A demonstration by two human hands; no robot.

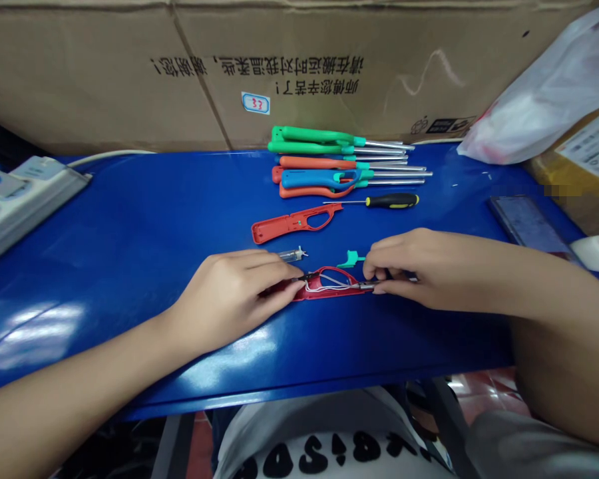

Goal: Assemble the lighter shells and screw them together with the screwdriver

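Note:
On the blue table, a red lighter shell half [329,295] lies with thin white wires [324,288] running along its inside. My left hand [249,286] is closed on the shell's handle end, its thumb and index finger at a small black part. My right hand [404,269] pinches the lighter's metal tube [366,286] at the shell's other end. A clear fuel tank [292,255] sticks out behind my left fingers, partly hidden. Close to my right fingertips lies a teal trigger [350,259]. Farther back is the other red shell half [297,224], hollow side up.
Several green, orange and blue long-necked lighters [319,163] are stacked at the back. In front of them lies a black-and-yellow screwdriver [392,201]. A cardboard box [299,40] stands behind, a power strip [30,193] is at left, and a phone [526,223] lies at right.

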